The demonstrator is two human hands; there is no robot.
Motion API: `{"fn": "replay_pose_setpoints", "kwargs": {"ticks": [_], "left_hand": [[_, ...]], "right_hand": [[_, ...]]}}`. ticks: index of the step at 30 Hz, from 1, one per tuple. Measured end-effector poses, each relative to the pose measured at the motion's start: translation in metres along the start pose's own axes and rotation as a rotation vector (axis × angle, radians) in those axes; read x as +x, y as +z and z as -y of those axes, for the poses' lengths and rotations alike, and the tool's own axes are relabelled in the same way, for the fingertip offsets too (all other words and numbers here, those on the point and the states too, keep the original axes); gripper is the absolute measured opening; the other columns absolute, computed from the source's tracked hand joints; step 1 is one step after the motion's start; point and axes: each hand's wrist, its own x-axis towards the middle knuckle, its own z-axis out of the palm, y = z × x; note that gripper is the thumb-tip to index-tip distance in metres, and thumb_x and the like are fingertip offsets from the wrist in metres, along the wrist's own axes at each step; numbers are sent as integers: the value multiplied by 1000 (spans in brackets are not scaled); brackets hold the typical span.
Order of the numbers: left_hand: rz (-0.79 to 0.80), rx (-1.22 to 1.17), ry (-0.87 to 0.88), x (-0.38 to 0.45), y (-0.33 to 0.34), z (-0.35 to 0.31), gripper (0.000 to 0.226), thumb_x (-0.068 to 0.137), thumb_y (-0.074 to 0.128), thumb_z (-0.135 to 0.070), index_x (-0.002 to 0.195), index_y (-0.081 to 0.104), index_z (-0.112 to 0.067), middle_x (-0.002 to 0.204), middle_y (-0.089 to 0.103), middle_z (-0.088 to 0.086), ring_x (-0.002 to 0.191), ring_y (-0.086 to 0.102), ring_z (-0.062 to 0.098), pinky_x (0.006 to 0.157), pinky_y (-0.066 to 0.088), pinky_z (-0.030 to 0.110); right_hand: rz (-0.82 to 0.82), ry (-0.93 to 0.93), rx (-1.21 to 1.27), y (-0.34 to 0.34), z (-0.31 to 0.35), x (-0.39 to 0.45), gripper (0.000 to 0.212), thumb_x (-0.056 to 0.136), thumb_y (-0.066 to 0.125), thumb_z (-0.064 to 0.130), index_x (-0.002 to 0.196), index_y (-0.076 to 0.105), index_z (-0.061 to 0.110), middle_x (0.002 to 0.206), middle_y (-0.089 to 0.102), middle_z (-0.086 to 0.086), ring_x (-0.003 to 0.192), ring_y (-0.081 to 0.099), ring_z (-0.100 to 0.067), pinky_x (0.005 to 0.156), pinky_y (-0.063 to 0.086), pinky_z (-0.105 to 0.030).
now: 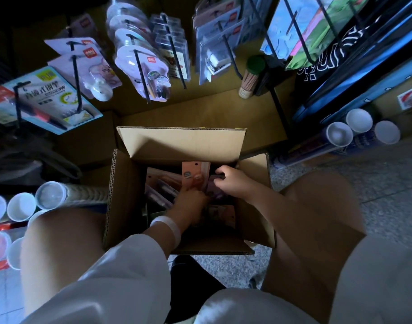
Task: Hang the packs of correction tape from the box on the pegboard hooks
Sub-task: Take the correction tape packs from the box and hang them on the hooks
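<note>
Head view, looking down between the person's knees. An open cardboard box (123,195) stands at the centre of the frame, its far flap raised. Both hands are inside it. The left hand (188,206), wearing a pale wristband (170,224), lies among the packs of correction tape (193,174); an orange pack stands upright just above its fingers, touching them, though whether they grip it cannot be told. The right hand (233,181), right of centre, has its fingers curled over a dark purple pack (214,190) at the fingertips. Further packs lie at the box's left side and beneath the left wrist. Across the upper frame, pegboard hooks (139,73) carry blister-packed stationery. Rolled tubes (50,195) lie at the left and right edges.
</note>
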Motion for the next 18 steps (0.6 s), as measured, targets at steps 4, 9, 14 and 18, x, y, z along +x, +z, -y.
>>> {"fn": "replay_pose_setpoints", "kwargs": {"ticks": [4, 9, 14, 18], "left_hand": [[-52, -145, 24, -18, -16, 15, 36, 85, 55, -26, 121, 57, -19, 123, 58, 9, 115, 52, 31, 84, 45, 36], [-227, -433, -19, -44, -31, 43, 29, 79, 65, -32, 106, 63, -21, 109, 66, 3, 103, 60, 23, 82, 50, 36], [-416, -844, -184, -70, -38, 56, 20, 77, 73, -14, 96, 70, -15, 81, 66, -11, 76, 60, -5, 76, 46, 16], [-416, -858, -146, -76, -24, 50, 18, 76, 72, -6, 93, 72, -11, 89, 65, -9, 82, 60, -8, 72, 40, 1]], "right_hand": [[-24, -37, -30, -1, -1, -3, 43, 96, 44, 21, 136, 39, 6, 139, 45, -15, 124, 46, -27, 91, 39, -28], [-20, -44, 59, -3, 1, -12, 45, 95, 47, 25, 137, 40, 11, 139, 45, -12, 125, 45, -25, 95, 40, -31], [195, -94, 383, -4, -4, -33, 41, 93, 49, 41, 130, 45, 24, 131, 50, -6, 118, 49, -21, 92, 44, -32], [205, -216, 8, 15, -4, -37, 42, 89, 60, 29, 128, 49, 18, 129, 54, -4, 119, 51, -21, 98, 42, -30]]}}
